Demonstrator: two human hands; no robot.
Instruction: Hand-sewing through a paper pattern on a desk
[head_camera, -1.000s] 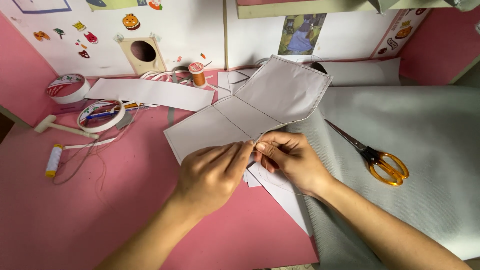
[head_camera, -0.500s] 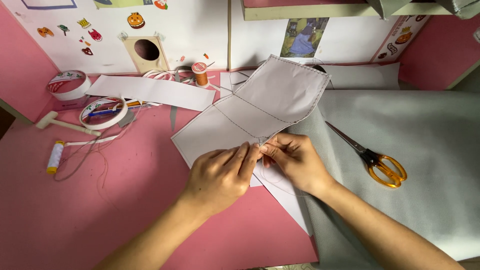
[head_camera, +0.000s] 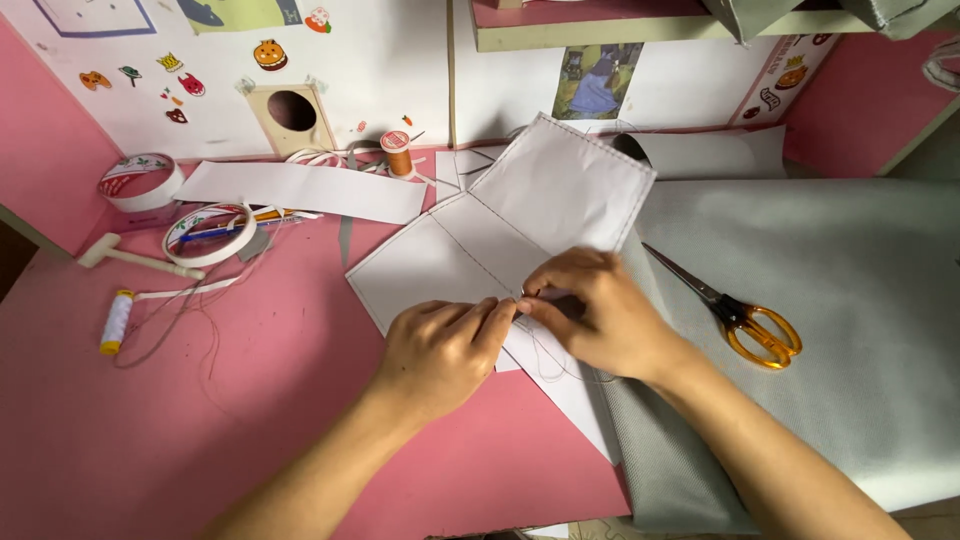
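Observation:
A pale grey stitched fabric piece (head_camera: 520, 225), made of joined panels, lies on the pink table (head_camera: 230, 430). My left hand (head_camera: 440, 350) presses on its near edge, fingertips pinched at the seam. My right hand (head_camera: 600, 315) meets it there, fingers closed on what looks like a needle with thread trailing toward me. The fingertips of both hands touch at the seam. The needle itself is too small to make out clearly.
Orange-handled scissors (head_camera: 745, 320) lie on grey cloth (head_camera: 850, 330) at the right. At the left are tape rolls (head_camera: 140, 180), a white thread spool (head_camera: 117, 322), a white strip (head_camera: 300, 190) and an orange spool (head_camera: 398, 152) by the stickered wall.
Both hands stay pinched at the seam; they and the fabric piece have shifted a little to the right in view. The scissors have not moved.

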